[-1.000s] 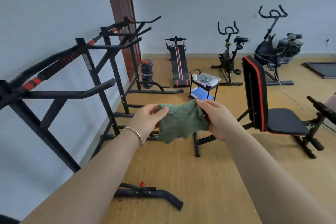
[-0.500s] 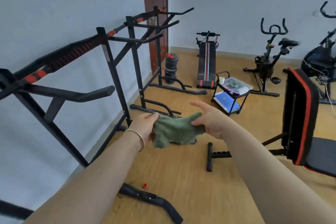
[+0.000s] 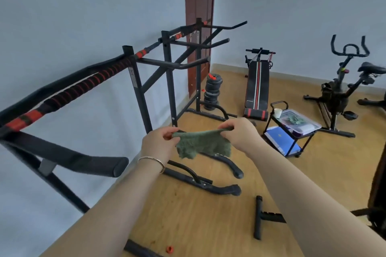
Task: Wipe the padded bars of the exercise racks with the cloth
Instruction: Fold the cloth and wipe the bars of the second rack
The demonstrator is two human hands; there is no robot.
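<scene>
A green cloth (image 3: 201, 143) hangs stretched between my two hands at the centre of the view. My left hand (image 3: 159, 144) pinches its left top corner and my right hand (image 3: 240, 132) pinches its right top corner. To the left runs the near rack's top bar (image 3: 83, 85), wrapped in black and red padding. Below it a black padded arm bar (image 3: 83, 161) sticks out toward me, a short way left of my left hand. A second rack (image 3: 183, 48) with padded bars stands farther back along the wall.
Rack feet (image 3: 208, 186) lie on the wooden floor under my hands. A stack of weight plates (image 3: 212, 92), a sit-up bench (image 3: 257, 87), a small black cart (image 3: 292, 129) and an exercise bike (image 3: 342, 89) stand beyond. A loose black bar (image 3: 258, 217) lies at right.
The view has swung left toward the racks. Both hands have pulled the cloth out flatter and now pinch it by its top corners.
</scene>
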